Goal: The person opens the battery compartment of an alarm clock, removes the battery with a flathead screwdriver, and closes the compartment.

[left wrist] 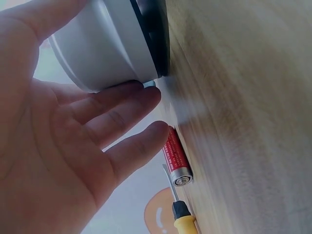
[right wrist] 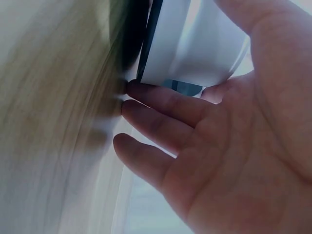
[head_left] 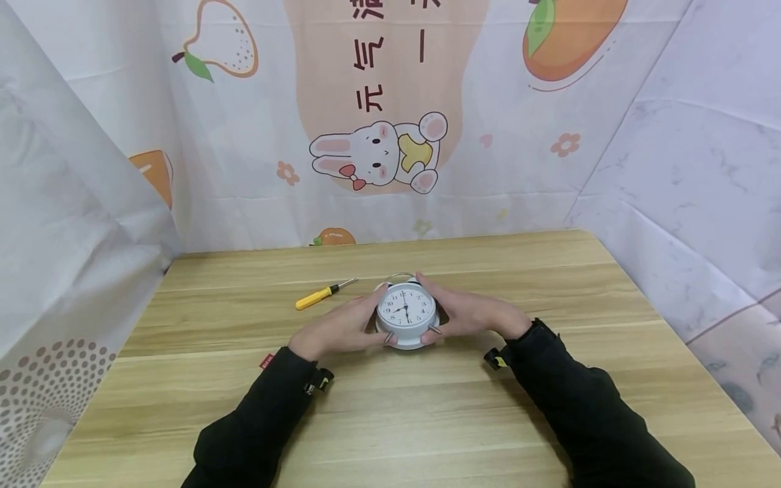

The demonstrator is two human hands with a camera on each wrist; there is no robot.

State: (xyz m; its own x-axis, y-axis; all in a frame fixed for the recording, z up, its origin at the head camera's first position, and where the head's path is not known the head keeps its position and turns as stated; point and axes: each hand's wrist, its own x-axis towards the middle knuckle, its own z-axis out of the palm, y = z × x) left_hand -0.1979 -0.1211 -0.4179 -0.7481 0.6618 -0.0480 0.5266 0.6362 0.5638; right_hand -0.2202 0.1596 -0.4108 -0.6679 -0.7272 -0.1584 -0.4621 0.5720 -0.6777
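A white twin-bell alarm clock (head_left: 406, 307) is between the two hands in the head view, its dial facing up and its short metal legs toward the person. The left hand (head_left: 343, 328) grips its left side, thumb near one leg. On the opposite side the right hand (head_left: 474, 316) holds it the same way. Both wrist views show the clock's pale side wall (left wrist: 105, 46) and dark back close over the wood; whether it touches the table cannot be told. The lower fingers of each hand extend past the casing.
Left of the clock, a yellow-handled screwdriver (head_left: 316, 297) lies on the wooden table (head_left: 390, 413). A red battery (left wrist: 176, 157) shows beside the screwdriver's tip in the left wrist view. A printed curtain (head_left: 244, 135) stands behind the table.
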